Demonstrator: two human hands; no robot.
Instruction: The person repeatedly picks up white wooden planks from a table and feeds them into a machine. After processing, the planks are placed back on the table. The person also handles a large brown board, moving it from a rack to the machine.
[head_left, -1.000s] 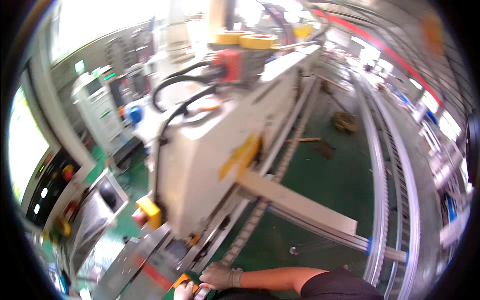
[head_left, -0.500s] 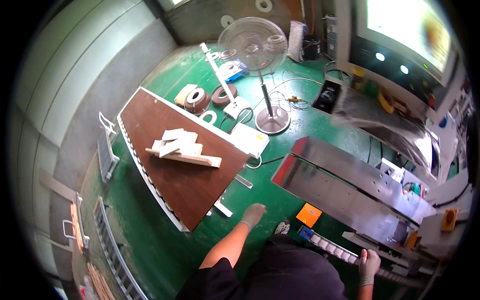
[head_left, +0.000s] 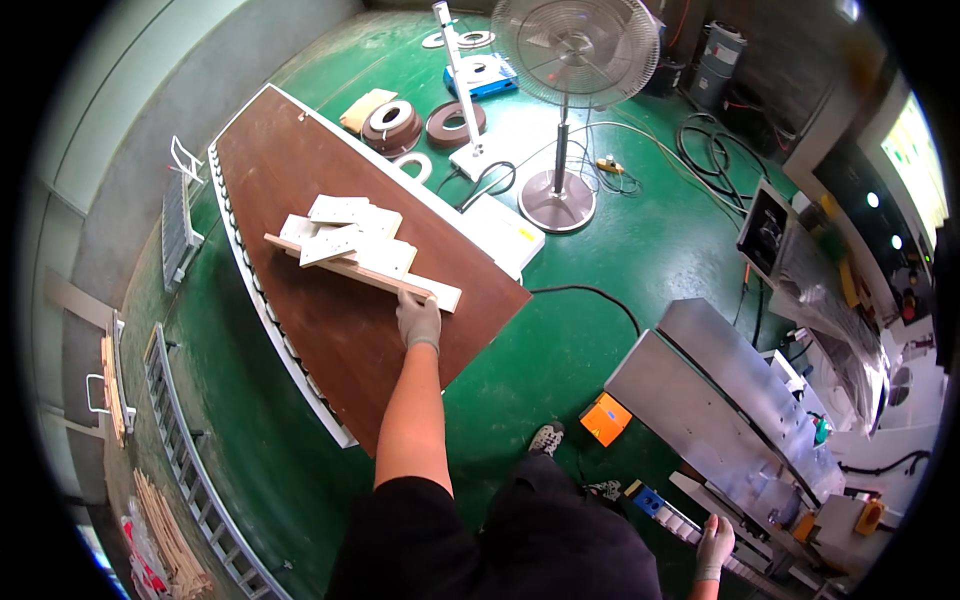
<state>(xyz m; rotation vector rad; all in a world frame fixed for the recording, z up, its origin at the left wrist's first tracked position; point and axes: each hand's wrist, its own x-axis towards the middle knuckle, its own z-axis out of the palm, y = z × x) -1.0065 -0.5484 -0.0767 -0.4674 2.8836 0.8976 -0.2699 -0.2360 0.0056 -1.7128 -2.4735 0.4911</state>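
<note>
My left hand, in a pale glove, reaches over a large brown tabletop. Its fingers are closed on the near end of a long wooden strip. Against and over that strip lies a loose stack of pale, board-like pieces, some tilted across others. My right hand, also gloved, hangs low at the right beside a row of white rollers. Its fingers are curled in, and nothing shows in them.
The brown tabletop has a roller edge on its left. A standing fan and brown edging rolls stand beyond it. At the right is a metal-topped machine with an orange box by it. A dark cable crosses the green floor.
My left hand has moved forward and left from above the floor to the wooden strip and closed on it. The view has turned and come nearer the tabletop. My right hand stays low, curled.
</note>
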